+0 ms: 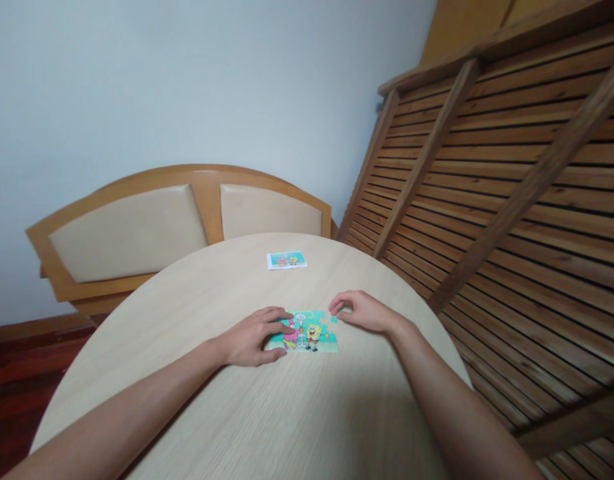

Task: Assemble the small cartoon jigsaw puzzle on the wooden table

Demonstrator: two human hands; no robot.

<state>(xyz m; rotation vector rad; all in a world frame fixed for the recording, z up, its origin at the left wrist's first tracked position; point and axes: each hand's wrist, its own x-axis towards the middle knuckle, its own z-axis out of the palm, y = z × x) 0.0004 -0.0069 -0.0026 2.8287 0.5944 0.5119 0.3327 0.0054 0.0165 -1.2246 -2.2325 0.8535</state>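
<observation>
A jigsaw puzzle (301,339) with pink and yellow cartoon figures on a teal ground lies flat on the table, mostly joined. Its upper right part shows a gap with jagged edges. My left hand (254,337) rests on the puzzle's left side, fingers spread and pressing down, covering that edge. At the upper right corner, my right hand (359,311) has thumb and fingers curled close together at a small teal puzzle piece (333,320). The fingertips partly hide how this piece is gripped.
A reference picture card (287,260) with the same figures lies farther back on the round wooden table (227,413). Behind it stands a padded headboard (131,230) against the wall. Leaning slatted wood panels (467,200) border the table's right side.
</observation>
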